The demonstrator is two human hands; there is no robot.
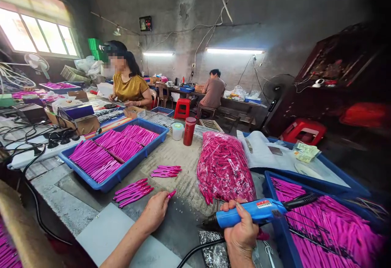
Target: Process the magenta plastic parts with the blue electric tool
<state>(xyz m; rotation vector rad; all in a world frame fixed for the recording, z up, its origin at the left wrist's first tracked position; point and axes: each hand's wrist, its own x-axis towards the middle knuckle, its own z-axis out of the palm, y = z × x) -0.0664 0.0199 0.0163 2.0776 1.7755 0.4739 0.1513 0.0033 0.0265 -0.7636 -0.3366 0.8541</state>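
My right hand (241, 227) is wrapped round a blue electric screwdriver (244, 217), whose black nose points left, low over the bench. A pink piece (263, 234) shows just beyond that hand; whether it is held cannot be told. Between the fingers of my left hand (155, 213) is a small pink plastic piece (171, 194), mostly hidden by them. Tiny metal rings (180, 210) lie scattered between both hands. Beside my left hand are two small groups of slim pink tools (132, 192), and past my right hand sits a clear bag of pink pieces (226, 166).
A blue tray (105, 184) of pink pieces stands at left, another blue tray (271, 211) at right. A red canister (190, 131) and a white tub (177, 131) stand behind. A black cable (198, 249) crosses the front. Two people sit farther back.
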